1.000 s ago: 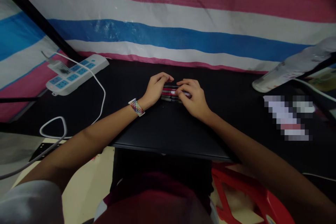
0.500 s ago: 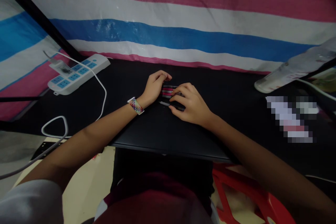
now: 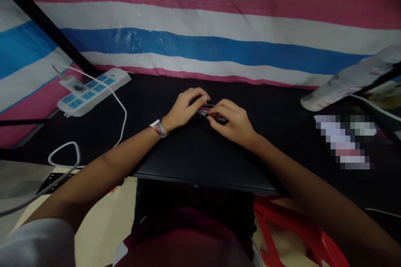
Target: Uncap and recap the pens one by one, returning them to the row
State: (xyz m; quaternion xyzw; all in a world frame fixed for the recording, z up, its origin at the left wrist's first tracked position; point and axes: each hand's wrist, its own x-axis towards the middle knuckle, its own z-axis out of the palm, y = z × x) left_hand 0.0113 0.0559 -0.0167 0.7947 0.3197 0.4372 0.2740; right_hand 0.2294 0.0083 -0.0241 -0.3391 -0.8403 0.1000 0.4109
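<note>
Several pens [image 3: 203,109] lie side by side on the black table [image 3: 200,154], pink and pale parts showing between my hands. My left hand [image 3: 185,107], with a woven band on the wrist, has its fingers and thumb curled round the pens' left end. From the right, my right hand [image 3: 232,121] closes its thumb and fingers on the other end. Both ends of the pens are mostly covered by my fingers, so their full length is hidden.
A white power strip [image 3: 94,91] with a plug and white cable [image 3: 125,112] lies at the left. To the right lean a clear plastic bottle [image 3: 338,85] and a blurred-out packet [image 3: 341,142]. A striped sheet [image 3: 200,46] hangs behind; a red stool [image 3: 272,233] stands below.
My left hand has come over the left end of the pens and curled. The lone dark pen in front has gone in against the others, and my right fingers have closed.
</note>
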